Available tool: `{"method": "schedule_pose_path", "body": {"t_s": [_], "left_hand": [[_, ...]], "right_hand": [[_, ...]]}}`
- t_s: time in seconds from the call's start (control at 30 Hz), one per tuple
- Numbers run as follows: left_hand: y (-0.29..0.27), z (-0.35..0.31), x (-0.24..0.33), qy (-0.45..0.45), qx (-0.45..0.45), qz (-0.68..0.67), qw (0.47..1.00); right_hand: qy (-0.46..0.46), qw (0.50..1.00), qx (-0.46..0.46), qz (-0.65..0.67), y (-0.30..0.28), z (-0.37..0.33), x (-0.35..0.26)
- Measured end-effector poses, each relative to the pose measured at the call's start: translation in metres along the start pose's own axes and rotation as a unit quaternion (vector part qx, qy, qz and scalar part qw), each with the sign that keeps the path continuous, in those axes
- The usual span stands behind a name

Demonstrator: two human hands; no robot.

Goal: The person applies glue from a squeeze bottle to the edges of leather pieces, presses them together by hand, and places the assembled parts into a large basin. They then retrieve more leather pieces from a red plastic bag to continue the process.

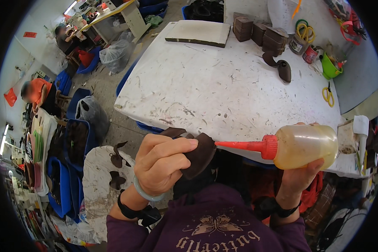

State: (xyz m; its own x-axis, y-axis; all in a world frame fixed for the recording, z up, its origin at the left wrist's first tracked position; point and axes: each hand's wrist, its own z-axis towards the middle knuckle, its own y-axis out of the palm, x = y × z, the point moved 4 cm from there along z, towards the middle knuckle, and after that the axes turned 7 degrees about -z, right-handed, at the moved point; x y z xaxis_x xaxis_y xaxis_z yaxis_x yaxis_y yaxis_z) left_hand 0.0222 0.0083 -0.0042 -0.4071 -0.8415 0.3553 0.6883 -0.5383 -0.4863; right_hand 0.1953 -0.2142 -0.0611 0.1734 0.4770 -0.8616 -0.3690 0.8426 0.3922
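Both hands [166, 164] [300, 174] raised, fingers curled.

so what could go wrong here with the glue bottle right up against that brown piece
1. The red nozzle of the glue bottle in the right hand meets the dark brown piece right beside the left hand's fingertips, so glue may get on skin.
2. The piece is held past the white table edge, above the purple top; drips could land on clothing.

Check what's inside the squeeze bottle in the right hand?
Squeeze bottle in the right hand shows yellowish liquid through its clear wall. The red nozzle is opaque; its contents are hidden.
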Motion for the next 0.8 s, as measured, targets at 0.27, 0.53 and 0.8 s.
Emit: {"method": "schedule_pose_path", "body": {"t_s": [0.27, 0.53, 0.8], "left_hand": [[0.000, 0.000, 0.002, -0.005, 0.003, 0.004, 1.000], [0.001, -0.001, 0.001, -0.018, 0.029, -0.005, 0.999], [0.001, -0.002, 0.000, -0.038, 0.044, -0.027, 0.998]], "right_hand": [[0.005, 1.000, 0.009, -0.001, 0.002, -0.002, -0.003], [0.011, 1.000, -0.002, 0.009, 0.005, -0.005, -0.003], [-0.013, 0.998, -0.060, 0.019, 0.002, -0.009, -0.001]]}}
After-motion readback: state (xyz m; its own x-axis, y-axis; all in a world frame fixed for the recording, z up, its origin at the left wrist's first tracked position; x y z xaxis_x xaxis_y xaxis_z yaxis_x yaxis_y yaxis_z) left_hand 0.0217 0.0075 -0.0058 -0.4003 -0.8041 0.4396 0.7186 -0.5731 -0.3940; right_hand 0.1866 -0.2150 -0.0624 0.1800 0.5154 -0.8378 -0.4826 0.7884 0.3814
